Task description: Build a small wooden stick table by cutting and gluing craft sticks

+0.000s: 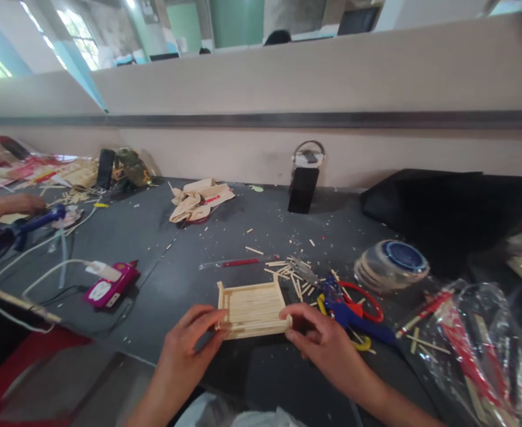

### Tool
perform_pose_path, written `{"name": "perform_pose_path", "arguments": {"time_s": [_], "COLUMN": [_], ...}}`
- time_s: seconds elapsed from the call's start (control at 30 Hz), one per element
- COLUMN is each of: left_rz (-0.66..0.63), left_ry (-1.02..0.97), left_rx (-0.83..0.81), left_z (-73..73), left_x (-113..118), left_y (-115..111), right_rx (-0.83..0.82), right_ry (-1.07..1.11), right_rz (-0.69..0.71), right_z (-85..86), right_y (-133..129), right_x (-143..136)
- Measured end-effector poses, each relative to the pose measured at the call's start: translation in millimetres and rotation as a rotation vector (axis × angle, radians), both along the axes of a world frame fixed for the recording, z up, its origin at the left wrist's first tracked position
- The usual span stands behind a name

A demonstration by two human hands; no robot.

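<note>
Wooden tray (pixel 252 305) ends sit pinched in the left hand (pixel 194 335) and right hand (pixel 320 335), fingers partly curled. Right of the tray are loose sticks (pixel 295 287) and a jar (pixel 376 271).

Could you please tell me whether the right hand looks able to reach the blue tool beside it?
Probably yes: the blue tool lies just beside the right hand, its near side seemingly uncovered, though that hand would first have to release the stick tray.

Co-worker's hand (pixel 25 204): arm cut off, left edge. Right hand (pixel 320 332): lower fingers partly hidden behind thumb. Plastic bag (pixel 487 350) runs off-frame, lower right. Black slab (pixel 301 191) hides handled container's (pixel 308 158) front. Table specks (pixel 323 238) too small to identify.
</note>
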State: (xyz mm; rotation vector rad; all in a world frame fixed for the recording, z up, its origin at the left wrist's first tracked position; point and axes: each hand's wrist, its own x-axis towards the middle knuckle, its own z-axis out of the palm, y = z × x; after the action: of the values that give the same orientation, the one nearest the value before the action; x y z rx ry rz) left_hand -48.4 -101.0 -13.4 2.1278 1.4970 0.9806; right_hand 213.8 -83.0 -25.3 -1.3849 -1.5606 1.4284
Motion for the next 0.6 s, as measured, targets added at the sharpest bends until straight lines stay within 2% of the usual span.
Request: {"name": "perform_pose_path", "arguments": {"time_s": [0.1,0.27,0.37,0.6], "left_rz": [-0.106,-0.118,-0.131,-0.167], "left_ry": [0.118,0.281,0.352,0.57], "left_rx": [0.009,0.038,0.054,-0.036], "left_z": [-10.7,-20.2,-18.9,-7.6], "left_x": [0,1,2,9], "left_y": [-10,-16,-16,-10], "right_rx": [0.074,0.148,0.183,0.221], "right_ry": [-0.077,-0.118,-0.142,-0.228], "right_rz": [0.042,0.047,0.064,0.056], "right_z": [-8.1,-12.0,-11.3,-9.4], "right_y": [-9,-11,-8,-6], "right_x": [2,1,1,1]}}
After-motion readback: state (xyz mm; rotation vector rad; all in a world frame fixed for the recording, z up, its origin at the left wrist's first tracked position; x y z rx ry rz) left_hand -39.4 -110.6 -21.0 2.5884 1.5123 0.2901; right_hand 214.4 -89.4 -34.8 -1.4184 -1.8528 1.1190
